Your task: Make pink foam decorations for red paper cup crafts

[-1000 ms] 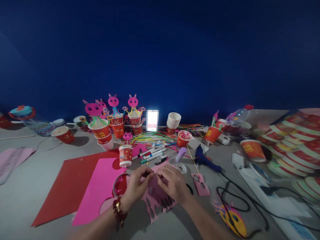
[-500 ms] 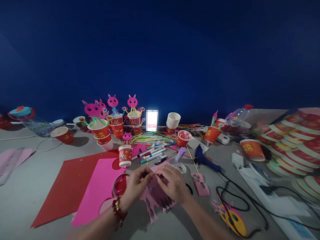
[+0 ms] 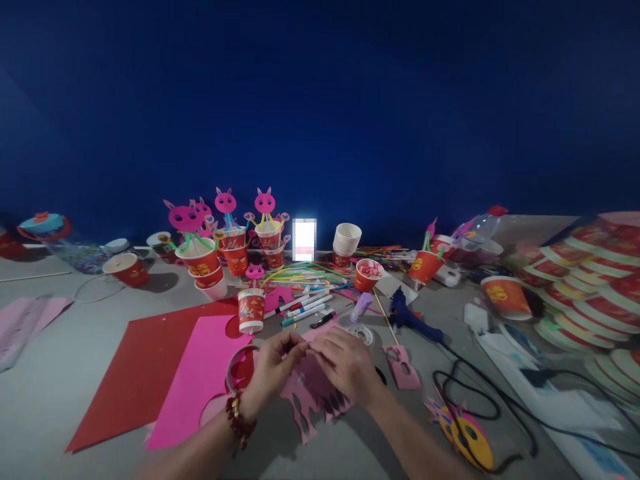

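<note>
My left hand (image 3: 280,363) and my right hand (image 3: 345,363) meet fingertip to fingertip at the middle of the table. Both are closed in a pinch, and whatever sits between the fingertips is too small to make out. Below them lies a pale pink foam sheet (image 3: 303,393) with cut-out gaps and ragged strips along its near edge. Left of my left hand are a ring-shaped roll of tape (image 3: 231,369), a bright pink sheet (image 3: 187,387) and a red sheet (image 3: 125,380). A clear tape roll (image 3: 364,335) and a purple glue stick (image 3: 361,307) lie beyond my right hand.
Decorated paper cups (image 3: 251,310) with pink foam figures stand at the back left. Markers (image 3: 305,310) and coloured pipe cleaners (image 3: 305,272) spread across the middle. To the right are a blue glue gun (image 3: 413,320), its black cord (image 3: 480,373), a power strip (image 3: 530,393) and stacked cups (image 3: 590,287).
My hands stay together in nearly the same place. My right fingers have shifted slightly over the pinch point. The view has moved very little.
</note>
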Demonstrator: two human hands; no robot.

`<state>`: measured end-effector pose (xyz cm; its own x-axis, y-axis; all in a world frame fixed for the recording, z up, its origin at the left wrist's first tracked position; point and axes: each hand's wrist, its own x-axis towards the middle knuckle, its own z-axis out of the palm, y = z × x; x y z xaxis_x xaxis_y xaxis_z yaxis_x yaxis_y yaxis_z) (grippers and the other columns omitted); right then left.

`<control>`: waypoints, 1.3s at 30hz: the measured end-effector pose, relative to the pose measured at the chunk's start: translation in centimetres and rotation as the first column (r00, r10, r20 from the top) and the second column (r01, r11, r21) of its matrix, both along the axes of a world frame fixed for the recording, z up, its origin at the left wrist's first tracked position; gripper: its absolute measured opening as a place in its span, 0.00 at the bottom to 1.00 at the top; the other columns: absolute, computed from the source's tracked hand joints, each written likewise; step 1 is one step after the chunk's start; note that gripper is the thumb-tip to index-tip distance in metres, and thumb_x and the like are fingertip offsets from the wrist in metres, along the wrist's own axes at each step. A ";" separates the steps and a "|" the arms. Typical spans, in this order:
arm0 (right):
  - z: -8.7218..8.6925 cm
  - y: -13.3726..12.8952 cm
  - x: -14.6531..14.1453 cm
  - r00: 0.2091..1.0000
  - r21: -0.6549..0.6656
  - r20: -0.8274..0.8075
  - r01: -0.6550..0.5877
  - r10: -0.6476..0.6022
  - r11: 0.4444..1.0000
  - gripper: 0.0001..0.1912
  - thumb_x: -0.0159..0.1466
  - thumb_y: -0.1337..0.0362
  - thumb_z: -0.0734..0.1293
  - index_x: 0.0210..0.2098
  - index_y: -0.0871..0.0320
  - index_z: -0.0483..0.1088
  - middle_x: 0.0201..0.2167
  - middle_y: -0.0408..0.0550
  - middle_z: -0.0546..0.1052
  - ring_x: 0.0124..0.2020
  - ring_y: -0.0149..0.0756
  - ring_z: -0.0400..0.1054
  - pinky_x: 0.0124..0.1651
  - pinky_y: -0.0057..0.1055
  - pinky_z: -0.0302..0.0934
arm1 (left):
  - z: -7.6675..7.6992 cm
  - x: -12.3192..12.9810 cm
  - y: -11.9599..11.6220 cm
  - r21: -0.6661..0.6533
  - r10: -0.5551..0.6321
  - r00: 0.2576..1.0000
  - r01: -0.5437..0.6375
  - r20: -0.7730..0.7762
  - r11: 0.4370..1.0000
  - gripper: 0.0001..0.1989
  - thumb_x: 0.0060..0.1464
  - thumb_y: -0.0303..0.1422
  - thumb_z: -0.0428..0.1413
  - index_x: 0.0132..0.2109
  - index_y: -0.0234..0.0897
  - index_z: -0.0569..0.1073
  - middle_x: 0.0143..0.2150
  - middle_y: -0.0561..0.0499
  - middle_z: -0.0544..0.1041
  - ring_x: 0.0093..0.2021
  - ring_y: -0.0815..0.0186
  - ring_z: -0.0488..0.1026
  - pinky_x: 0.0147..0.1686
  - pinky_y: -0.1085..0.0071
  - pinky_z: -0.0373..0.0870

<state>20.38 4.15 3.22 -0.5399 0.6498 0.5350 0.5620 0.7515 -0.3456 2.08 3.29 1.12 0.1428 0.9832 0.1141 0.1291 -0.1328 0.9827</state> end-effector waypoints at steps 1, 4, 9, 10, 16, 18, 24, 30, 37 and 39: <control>0.0 0.0 0.0 1.000 -0.014 -0.027 -0.002 0.001 1.000 0.06 0.68 0.68 0.62 0.37 0.56 0.72 0.34 0.49 0.79 0.36 0.39 0.70 0.40 0.36 0.64 | 0.0 -0.1 0.0 0.006 0.004 1.000 -0.004 -0.006 1.000 0.15 0.59 0.42 0.56 0.30 0.35 0.71 0.24 0.54 0.69 0.24 0.70 0.63 0.24 0.77 0.59; 0.0 0.0 0.0 0.996 -0.048 -0.089 0.012 -0.017 0.999 0.06 0.67 0.69 0.62 0.37 0.55 0.71 0.34 0.49 0.79 0.37 0.40 0.71 0.42 0.37 0.65 | 0.4 -0.2 0.0 0.035 0.019 0.999 -0.017 -0.037 0.999 0.13 0.59 0.40 0.55 0.31 0.36 0.72 0.25 0.53 0.70 0.26 0.69 0.65 0.25 0.76 0.60; -0.2 0.0 -0.2 0.994 -0.064 -0.103 0.020 -0.027 0.998 0.07 0.67 0.69 0.62 0.34 0.55 0.70 0.31 0.49 0.78 0.36 0.40 0.71 0.39 0.35 0.65 | 1.3 -0.1 -0.3 0.097 0.032 0.994 -0.022 -0.104 0.995 0.11 0.59 0.37 0.55 0.31 0.36 0.72 0.27 0.52 0.72 0.28 0.67 0.67 0.28 0.75 0.62; -0.2 0.0 -0.2 0.995 -0.066 -0.098 0.018 -0.024 0.998 0.07 0.67 0.69 0.62 0.34 0.56 0.70 0.31 0.49 0.78 0.35 0.40 0.71 0.39 0.35 0.65 | 1.4 -0.1 -0.3 0.110 0.032 0.993 -0.019 -0.116 0.994 0.11 0.59 0.37 0.55 0.31 0.37 0.72 0.28 0.52 0.72 0.29 0.66 0.68 0.28 0.74 0.62; -0.1 0.0 -0.1 0.996 -0.081 -0.089 0.004 -0.011 0.997 0.07 0.67 0.70 0.62 0.34 0.56 0.69 0.31 0.49 0.77 0.35 0.40 0.70 0.39 0.34 0.64 | 1.3 -0.1 -0.4 0.174 0.032 0.985 -0.003 -0.168 0.985 0.08 0.59 0.34 0.54 0.32 0.37 0.73 0.29 0.51 0.74 0.31 0.65 0.70 0.33 0.72 0.63; -0.1 0.0 -0.1 0.995 -0.085 -0.096 0.002 -0.010 0.996 0.06 0.66 0.70 0.61 0.35 0.56 0.69 0.31 0.49 0.77 0.35 0.40 0.70 0.39 0.35 0.63 | 1.2 -0.1 -0.4 0.181 0.033 0.984 -0.001 -0.177 0.983 0.08 0.59 0.33 0.54 0.32 0.37 0.72 0.29 0.52 0.73 0.30 0.65 0.69 0.32 0.73 0.63; 0.0 0.0 -0.1 0.992 -0.132 -0.123 -0.007 -0.009 0.991 0.06 0.67 0.69 0.61 0.34 0.56 0.68 0.31 0.48 0.76 0.35 0.39 0.69 0.39 0.34 0.63 | 1.2 -0.1 -0.5 0.205 0.014 0.983 0.024 -0.185 0.978 0.07 0.60 0.32 0.53 0.33 0.38 0.72 0.30 0.51 0.74 0.32 0.64 0.70 0.34 0.72 0.63; 0.0 0.0 -0.3 0.992 -0.120 -0.126 -0.006 -0.009 0.993 0.07 0.66 0.70 0.61 0.32 0.55 0.67 0.29 0.47 0.76 0.33 0.38 0.69 0.38 0.33 0.61 | 1.0 -0.1 -0.6 0.181 0.004 0.989 0.024 -0.150 0.983 0.06 0.59 0.31 0.54 0.33 0.38 0.73 0.30 0.51 0.74 0.33 0.64 0.69 0.35 0.71 0.63; -0.1 0.2 0.1 0.986 -0.132 -0.068 0.139 -0.149 0.981 0.07 0.64 0.71 0.62 0.30 0.56 0.66 0.28 0.46 0.73 0.33 0.38 0.68 0.37 0.32 0.58 | 0.8 -0.1 -0.3 0.005 -0.005 1.000 0.004 0.019 1.000 0.09 0.56 0.36 0.58 0.31 0.36 0.72 0.27 0.53 0.70 0.29 0.68 0.65 0.29 0.74 0.60; -0.1 0.5 0.5 0.971 -0.148 -0.029 0.229 -0.236 0.962 0.07 0.64 0.71 0.63 0.29 0.56 0.66 0.27 0.45 0.73 0.32 0.38 0.68 0.36 0.32 0.58 | 0.6 -0.1 -0.2 -0.093 -0.005 0.995 0.015 0.099 0.996 0.11 0.56 0.39 0.58 0.31 0.36 0.71 0.25 0.55 0.68 0.24 0.70 0.62 0.24 0.76 0.57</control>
